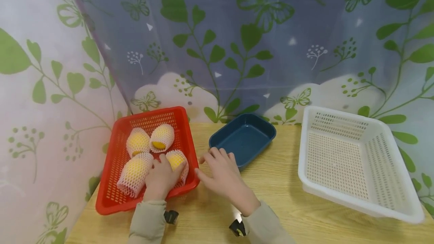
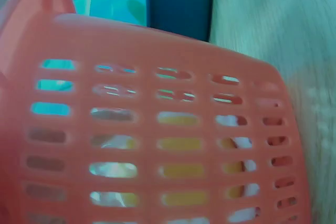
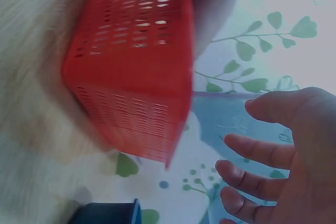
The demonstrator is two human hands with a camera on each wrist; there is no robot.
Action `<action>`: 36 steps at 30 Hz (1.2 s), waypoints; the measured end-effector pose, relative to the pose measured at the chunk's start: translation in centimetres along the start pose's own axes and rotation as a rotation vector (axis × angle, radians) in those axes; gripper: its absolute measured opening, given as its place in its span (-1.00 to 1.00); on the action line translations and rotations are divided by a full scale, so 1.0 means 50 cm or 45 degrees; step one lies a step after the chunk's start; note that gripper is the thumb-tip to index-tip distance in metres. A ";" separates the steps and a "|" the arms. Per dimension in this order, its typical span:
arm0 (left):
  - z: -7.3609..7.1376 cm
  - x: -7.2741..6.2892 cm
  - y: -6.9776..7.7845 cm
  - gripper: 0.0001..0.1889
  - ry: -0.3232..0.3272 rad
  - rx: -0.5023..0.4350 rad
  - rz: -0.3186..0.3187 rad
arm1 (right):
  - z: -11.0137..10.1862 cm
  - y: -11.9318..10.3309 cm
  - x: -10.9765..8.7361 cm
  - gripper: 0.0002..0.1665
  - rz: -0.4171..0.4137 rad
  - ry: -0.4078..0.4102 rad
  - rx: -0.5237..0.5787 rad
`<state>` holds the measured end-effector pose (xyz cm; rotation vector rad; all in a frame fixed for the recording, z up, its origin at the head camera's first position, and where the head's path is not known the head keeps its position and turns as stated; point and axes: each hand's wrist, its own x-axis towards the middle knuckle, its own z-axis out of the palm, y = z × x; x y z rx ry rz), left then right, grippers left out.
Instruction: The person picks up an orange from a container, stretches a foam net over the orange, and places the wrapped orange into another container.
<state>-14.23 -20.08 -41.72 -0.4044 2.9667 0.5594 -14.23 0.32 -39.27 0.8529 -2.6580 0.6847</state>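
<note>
Several oval yellow fruits, each in a white foam net, lie in a red basket [image 1: 149, 115]. My left hand [image 1: 161, 180] is down among them, its thumb across the near side of the right-hand fruit [image 1: 176, 158] and its fingers at that fruit's left; whether they grip it I cannot tell. Left of this hand lies another fruit [image 1: 135, 172], with two more behind. In the left wrist view the red basket wall [image 2: 142, 45] hides the hand. My right hand [image 1: 223, 174] hovers with spread fingers between the red basket and a dark blue tray [image 1: 242, 138], holding nothing.
A large white plastic basket [image 1: 333, 153] stands on the right of the wooden table [image 1: 271, 199]. The blue tray sits at the back, near the printed curtain [image 1: 210, 67]. Another curtain [image 1: 51, 123] closes off the left side.
</note>
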 end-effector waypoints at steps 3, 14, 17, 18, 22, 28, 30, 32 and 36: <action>-0.001 0.002 -0.004 -0.04 -0.089 -0.065 0.005 | -0.016 0.001 -0.007 -0.75 0.006 0.029 0.054; 0.002 0.011 -0.008 -0.02 -0.197 -0.181 0.019 | -0.064 0.015 -0.040 -0.79 0.007 0.159 0.226; -0.003 0.009 -0.005 -0.01 -0.174 -0.172 0.011 | -0.072 0.019 -0.047 -0.81 0.019 0.172 0.251; -0.004 0.008 -0.004 -0.02 -0.162 -0.174 0.006 | -0.074 0.021 -0.050 -0.81 0.026 0.172 0.259; -0.005 0.002 -0.005 -0.07 -0.125 -0.193 -0.029 | -0.081 0.032 -0.061 -0.83 0.044 0.164 0.260; -0.008 -0.001 -0.004 -0.04 -0.132 -0.173 -0.003 | -0.091 0.057 -0.079 -0.84 0.073 0.208 0.229; -0.013 -0.003 -0.001 -0.01 -0.143 -0.148 -0.005 | -0.093 0.066 -0.086 -0.83 0.083 0.214 0.222; -0.017 -0.007 0.002 0.01 -0.133 -0.110 -0.001 | -0.095 0.074 -0.095 -0.83 0.095 0.213 0.218; -0.032 -0.025 0.012 -0.02 -0.004 -0.054 0.076 | -0.095 0.091 -0.115 -0.83 0.117 0.246 0.203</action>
